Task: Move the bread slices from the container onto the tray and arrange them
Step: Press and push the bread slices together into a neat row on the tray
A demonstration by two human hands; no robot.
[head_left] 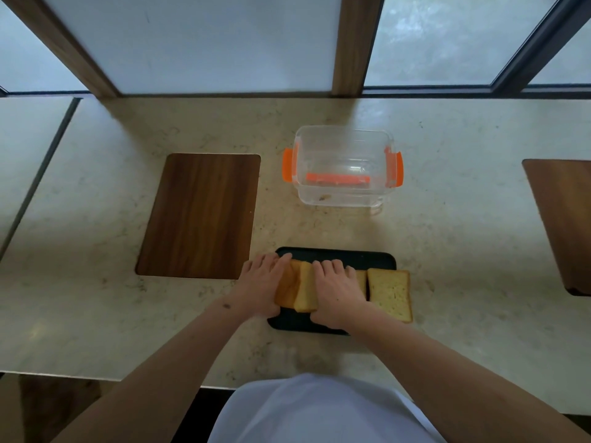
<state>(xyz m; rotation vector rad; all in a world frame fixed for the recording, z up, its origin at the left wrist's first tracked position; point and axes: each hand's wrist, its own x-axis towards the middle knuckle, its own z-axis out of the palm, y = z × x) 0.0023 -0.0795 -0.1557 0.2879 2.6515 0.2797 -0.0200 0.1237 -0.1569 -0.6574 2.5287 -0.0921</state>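
Note:
A black tray (358, 255) lies on the counter near me. On it, a stack of bread slices (302, 290) stands on edge between my hands. My left hand (260, 284) presses against the stack's left side and my right hand (335, 290) against its right side. One slice (390, 294) lies flat at the tray's right end, overhanging the edge. Another slice (361, 279) is mostly hidden under my right hand. The clear container (343, 169) with orange clips sits behind the tray and holds only crumbs.
A dark wooden board (200, 215) is set into the beige stone counter (463, 238) to the left. Another wooden board (563, 225) shows at the right edge. Windows run along the back. The counter's front edge is just below my arms.

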